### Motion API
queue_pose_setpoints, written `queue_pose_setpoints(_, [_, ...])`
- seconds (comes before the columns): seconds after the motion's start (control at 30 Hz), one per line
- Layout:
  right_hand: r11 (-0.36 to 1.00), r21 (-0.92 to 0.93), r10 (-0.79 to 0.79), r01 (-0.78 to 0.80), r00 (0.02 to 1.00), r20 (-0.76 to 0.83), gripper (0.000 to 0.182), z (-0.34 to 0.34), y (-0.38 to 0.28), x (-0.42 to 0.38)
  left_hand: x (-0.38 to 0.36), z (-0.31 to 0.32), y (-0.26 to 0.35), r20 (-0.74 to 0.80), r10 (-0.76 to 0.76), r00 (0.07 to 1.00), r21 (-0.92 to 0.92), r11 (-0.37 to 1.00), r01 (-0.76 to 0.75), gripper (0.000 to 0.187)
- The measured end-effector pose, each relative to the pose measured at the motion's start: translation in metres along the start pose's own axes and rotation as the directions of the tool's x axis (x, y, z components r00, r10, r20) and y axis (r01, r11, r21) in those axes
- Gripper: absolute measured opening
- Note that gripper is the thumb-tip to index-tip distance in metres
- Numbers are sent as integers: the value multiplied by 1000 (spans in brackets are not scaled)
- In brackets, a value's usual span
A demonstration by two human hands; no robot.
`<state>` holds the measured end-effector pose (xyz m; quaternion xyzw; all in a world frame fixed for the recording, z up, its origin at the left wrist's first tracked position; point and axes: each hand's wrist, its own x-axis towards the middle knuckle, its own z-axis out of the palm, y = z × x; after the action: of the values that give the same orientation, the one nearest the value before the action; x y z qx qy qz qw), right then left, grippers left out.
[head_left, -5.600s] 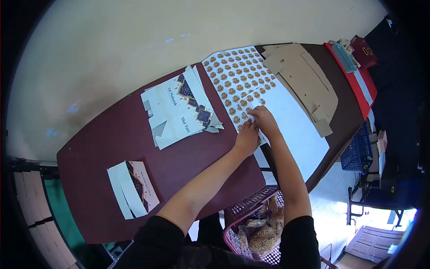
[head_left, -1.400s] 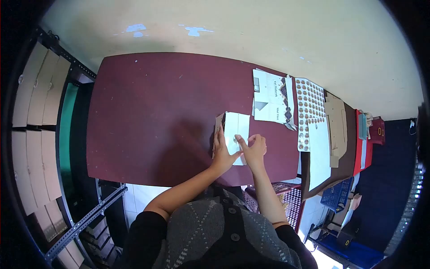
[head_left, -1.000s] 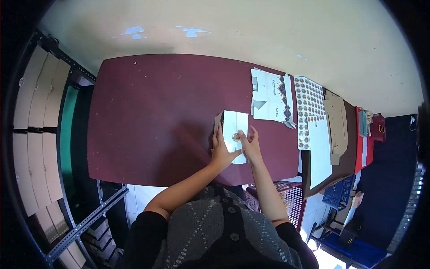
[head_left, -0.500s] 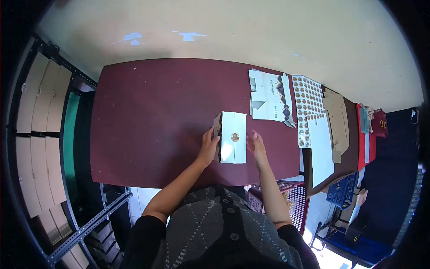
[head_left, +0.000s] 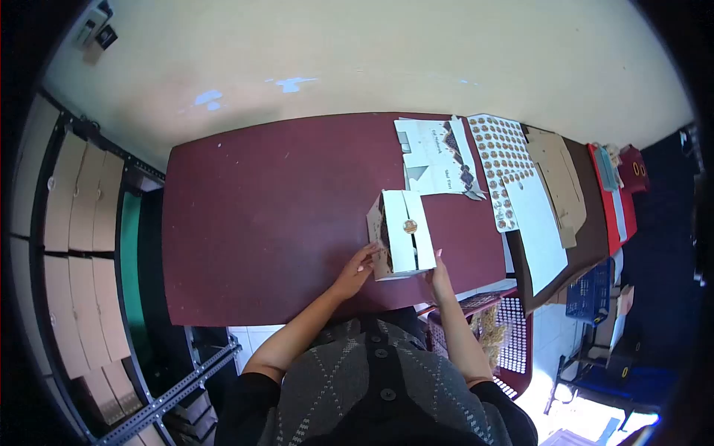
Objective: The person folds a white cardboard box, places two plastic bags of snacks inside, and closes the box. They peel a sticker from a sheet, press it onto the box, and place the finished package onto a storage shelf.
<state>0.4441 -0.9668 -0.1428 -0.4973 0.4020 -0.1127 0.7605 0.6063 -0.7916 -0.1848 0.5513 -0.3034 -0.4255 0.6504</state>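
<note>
A small white cardboard box (head_left: 421, 245) with a round gold-brown sticker (head_left: 410, 226) across its top seam sits near the front of the dark red table, turned slightly. A narrow gap shows between its top flaps, and its patterned left side is visible. My left hand (head_left: 357, 273) presses its fingertips against the lower left side of the box. Around the near right corner, my right hand (head_left: 440, 281) has its thumb raised along the side; its other fingers are partly hidden. The box is held between both hands.
Flat printed box sheets (head_left: 439, 156) lie behind the box. To the right are sticker sheets (head_left: 497, 152), a brown cardboard piece (head_left: 558, 171) and a red tray (head_left: 621, 215). A maroon basket (head_left: 513, 342) stands below the table edge. Shelves with boxes (head_left: 74, 193) are at left.
The box has turned and tilted, with its left side showing more. My right hand, apart from the box before, now touches its near right corner. My left hand has slid nearer me. The view has shifted.
</note>
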Motion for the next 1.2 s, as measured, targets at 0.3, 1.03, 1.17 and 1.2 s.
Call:
queue_pose_setpoints(0.3, [899,-198,-416,391,903,-104,40,5,-42,-79,20,55,61,76,-111,991,-322,938,130,41])
queue_pose_setpoints(1.03, [871,-290,-485,396,601,-635,65,-61,1,-368,-69,275,65,830,-269,489,105,936,337,122])
queue_pose_setpoints(1.17, [837,-387,-531,387,398,-748,62,-58,54,-440,-142,340,53,872,-357,334,211,890,403,116])
queue_pose_setpoints(1.2, [838,-390,-524,382,361,-772,62,-58,67,-460,-164,355,51,887,-356,293,226,890,396,116])
